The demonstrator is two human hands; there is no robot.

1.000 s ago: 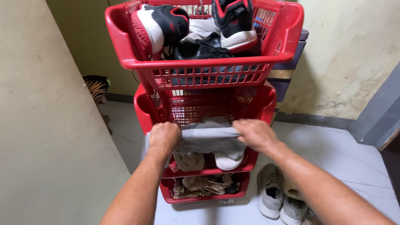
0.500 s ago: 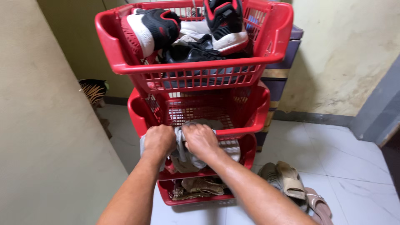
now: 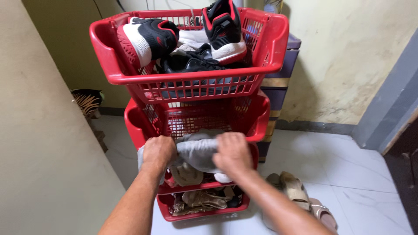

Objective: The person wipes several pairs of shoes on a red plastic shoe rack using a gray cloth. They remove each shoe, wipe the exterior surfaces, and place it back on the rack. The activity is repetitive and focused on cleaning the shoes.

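A crumpled grey cloth (image 3: 196, 150) is being gripped by both hands at the front rim of the second red plastic basket (image 3: 261, 117); left hand (image 3: 159, 152) and right hand (image 3: 233, 152) fingers are being curled tightly into it. Judging from this, the tall stack could be tipped by hard pulling, and the shoes in the top red basket (image 3: 278, 39) spilled.

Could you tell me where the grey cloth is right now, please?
In the head view, the grey cloth is at lower centre, gripped between the left hand and right hand against the front rim of the middle red basket.

No packages, no labels, no signs, no screens — none visible
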